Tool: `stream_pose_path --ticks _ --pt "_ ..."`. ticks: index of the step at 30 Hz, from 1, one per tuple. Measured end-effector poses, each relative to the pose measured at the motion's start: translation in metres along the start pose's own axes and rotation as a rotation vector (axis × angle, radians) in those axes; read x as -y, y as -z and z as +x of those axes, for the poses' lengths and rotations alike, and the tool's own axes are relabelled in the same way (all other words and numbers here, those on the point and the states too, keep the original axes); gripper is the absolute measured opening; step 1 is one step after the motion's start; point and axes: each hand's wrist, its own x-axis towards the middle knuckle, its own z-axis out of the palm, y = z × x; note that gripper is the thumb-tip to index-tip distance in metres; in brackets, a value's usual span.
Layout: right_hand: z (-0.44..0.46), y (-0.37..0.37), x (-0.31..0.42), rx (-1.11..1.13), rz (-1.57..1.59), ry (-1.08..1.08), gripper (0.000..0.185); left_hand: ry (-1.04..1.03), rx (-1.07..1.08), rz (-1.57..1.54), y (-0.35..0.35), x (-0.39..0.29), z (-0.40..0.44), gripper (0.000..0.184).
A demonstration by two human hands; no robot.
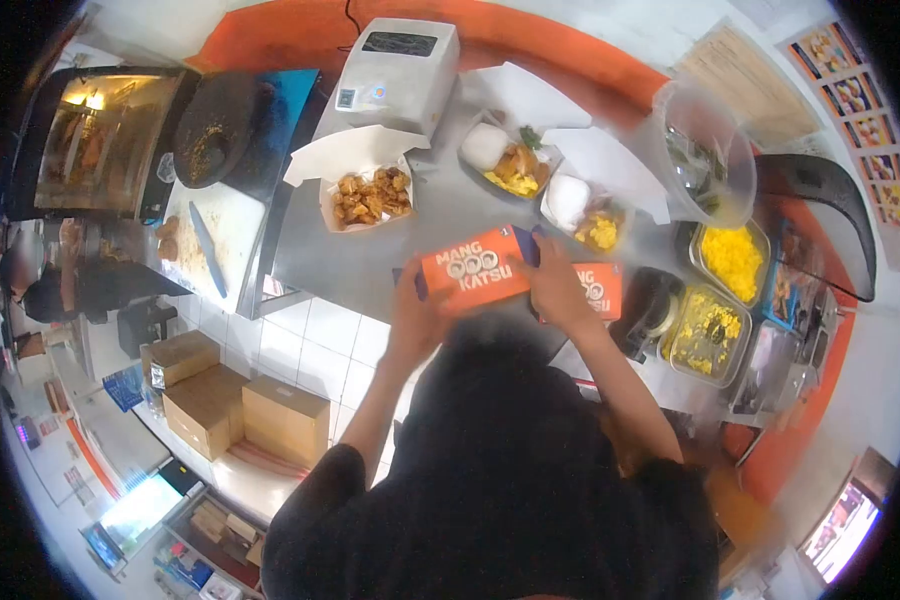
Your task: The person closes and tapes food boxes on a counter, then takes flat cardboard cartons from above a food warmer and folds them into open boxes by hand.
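A closed orange takeout box [475, 268] printed "MANG KATSU" is between my two hands above the front edge of the steel counter. My left hand [422, 308] grips its left end, and my right hand [555, 282] has the right end. Partly behind my right wrist lies a second orange box [602, 290]. Beyond the held box stands an open box of browned fried pieces [372, 198]. Right of that are two open boxes with white rice mounds [485, 146] [567, 202], yellow food and, in the farther one, a browned piece and something green.
A grey machine [395, 80] stands at the back. On the left, a knife [207, 250] lies on a white cutting board [245, 222]. To the right are a clear tub [710, 160] and containers of yellow food [732, 262] [705, 335]. Cardboard boxes [210, 410] sit below left.
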Motion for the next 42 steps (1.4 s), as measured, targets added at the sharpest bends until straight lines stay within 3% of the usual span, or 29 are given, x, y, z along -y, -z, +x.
stream_pose_path --ticks 2,4,5,7,10,12,14,15,17,19,22,24,25,27,28,30,31,34,38,40,41,42 --pt "-0.002 -0.015 -0.004 0.031 -0.027 -0.056 0.061 -0.001 -0.013 0.092 -0.029 0.01 -0.013 0.063" --pt "0.003 -0.017 -0.005 0.234 0.154 -0.074 0.078 0.143 0.08 -0.079 -0.054 0.015 -0.017 0.064" --pt "0.005 -0.017 -0.001 0.234 0.157 -0.067 0.078 0.146 0.044 -0.273 -0.068 0.023 -0.019 0.073" --pt "0.022 -0.004 0.016 0.363 0.24 -0.098 0.091 0.141 0.05 -0.381 -0.097 0.037 -0.03 0.077" --pt "0.034 -0.027 0.012 0.223 0.308 -0.021 0.094 0.199 -0.042 -0.565 -0.081 0.029 -0.016 0.08" --pt "0.038 -0.038 0.007 0.168 0.455 0.088 0.091 0.274 -0.156 -0.649 -0.058 0.026 -0.009 0.079" --pt "0.044 -0.023 0.025 0.18 0.535 0.045 0.083 0.22 -0.271 -0.596 -0.038 0.032 -0.005 0.073" --pt "0.049 -0.005 0.042 0.191 0.54 0.085 0.083 0.305 -0.277 -0.715 -0.025 0.029 -0.006 0.068" --pt "0.053 0.023 0.071 0.216 0.863 -0.124 0.064 0.397 -0.304 -0.672 -0.018 0.042 -0.01 0.067" --pt "0.043 -0.008 0.054 0.165 0.837 -0.055 0.063 0.486 -0.322 -0.641 -0.014 0.046 -0.015 0.065" --pt "0.031 -0.056 0.038 0.087 0.876 -0.002 0.066 0.338 -0.316 -0.607 -0.013 0.041 -0.019 0.067" --pt "0.029 -0.062 0.033 0.07 0.941 0.003 0.071 0.254 -0.224 -0.615 -0.008 0.039 -0.025 0.078" --pt "0.029 -0.06 0.035 0.096 0.883 0.042 0.077 0.252 -0.238 -0.615 -0.009 0.043 -0.03 0.078" --pt "0.016 -0.073 0.024 0.117 0.682 0.079 0.1 0.091 -0.116 -0.242 -0.008 0.056 -0.042 0.096" --pt "0.012 -0.069 0.025 0.121 0.676 0.096 0.1 0.092 -0.134 -0.24 -0.001 0.06 -0.045 0.096" --pt "0.004 -0.061 0.03 0.212 0.432 0.162 0.111 0.031 0.081 -0.298 0.014 0.065 -0.054 0.107" --pt "0.004 -0.059 0.033 0.233 0.422 0.203 0.118 0.029 0.069 -0.295 0.019 0.069 -0.054 0.107" --pt "0.001 -0.052 0.036 0.326 0.376 0.167 0.11 0.11 0.257 -0.222 0.027 0.076 -0.058 0.092" --pt "0.005 -0.057 0.019 0.383 0.384 0.194 0.089 -0.017 0.192 -0.196 0.015 0.096 -0.053 0.074" --pt "0.006 -0.047 0.029 0.275 0.362 0.263 0.07 -0.001 0.09 -0.202 0.015 0.09 -0.049 0.065" --pt "0.007 -0.044 0.034 0.273 0.359 0.267 0.07 -0.003 0.086 -0.201 0.009 0.092 -0.044 0.065" --pt "0.009 -0.041 0.039 0.24 0.418 0.203 0.068 0.031 0.004 -0.367 0.002 0.091 -0.036 0.065"
